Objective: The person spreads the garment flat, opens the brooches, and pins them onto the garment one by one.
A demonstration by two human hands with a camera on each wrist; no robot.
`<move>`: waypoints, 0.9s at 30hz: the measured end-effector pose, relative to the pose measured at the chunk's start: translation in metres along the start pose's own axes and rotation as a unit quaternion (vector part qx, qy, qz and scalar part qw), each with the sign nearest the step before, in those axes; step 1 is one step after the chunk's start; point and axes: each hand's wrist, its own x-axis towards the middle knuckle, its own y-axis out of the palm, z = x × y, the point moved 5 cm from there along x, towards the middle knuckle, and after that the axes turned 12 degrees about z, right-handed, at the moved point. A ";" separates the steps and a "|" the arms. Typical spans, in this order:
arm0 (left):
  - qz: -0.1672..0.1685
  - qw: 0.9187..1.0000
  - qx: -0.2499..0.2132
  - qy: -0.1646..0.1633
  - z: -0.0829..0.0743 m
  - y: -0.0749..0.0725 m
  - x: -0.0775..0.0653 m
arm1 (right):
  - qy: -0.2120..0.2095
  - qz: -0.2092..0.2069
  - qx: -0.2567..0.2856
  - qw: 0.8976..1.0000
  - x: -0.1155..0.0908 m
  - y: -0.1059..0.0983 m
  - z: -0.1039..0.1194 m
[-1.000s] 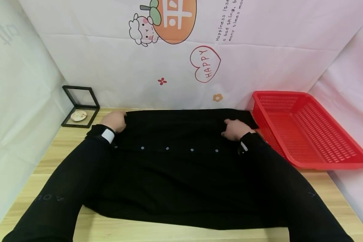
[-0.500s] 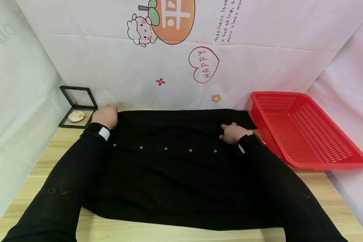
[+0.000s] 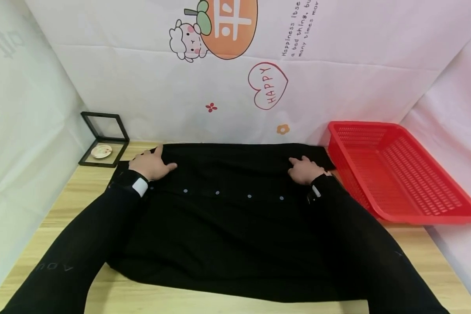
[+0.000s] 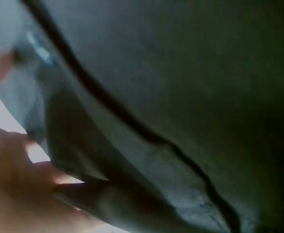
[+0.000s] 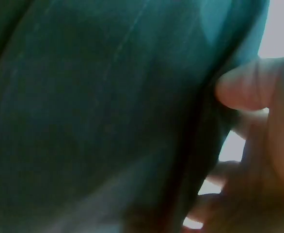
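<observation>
A black button-up shirt [image 3: 220,235] lies spread over the table, with its row of pale buttons running left to right. My left hand [image 3: 151,165] rests on its far left part, fingers and thumb spread apart. On the far right part of the shirt, my right hand [image 3: 306,170] touches the cloth with thumb and forefinger apart. In the left wrist view, blurred fingers of the left hand [image 4: 21,189] meet a loose fold of the shirt. The right wrist view has the thumb of the right hand [image 5: 277,126] against a fold, with other fingertips partly hidden by cloth.
A red plastic basket [image 3: 396,183] stands at the right, close to the right forearm. Beyond the left hand, a black frame [image 3: 119,155] stands folded open around a small round pale piece [image 3: 101,151]. A printed white cloth [image 3: 235,100] walls off the back.
My left hand first moves away to the left at the far left edge of the shirt, then comes back right and spreads its fingers over the cloth. The right hand stays nearly in place.
</observation>
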 end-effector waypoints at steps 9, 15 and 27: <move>0.052 0.998 -0.007 -0.019 -0.008 0.010 -0.004 | 0.028 -0.121 0.127 0.984 0.015 -0.026 -0.040; 0.054 0.998 -0.012 -0.020 -0.008 0.010 -0.001 | 0.032 -0.132 0.167 0.976 0.021 -0.035 -0.047; -0.011 1.000 0.003 -0.016 -0.009 0.008 -0.006 | -0.033 -0.126 0.281 0.951 0.024 -0.053 -0.047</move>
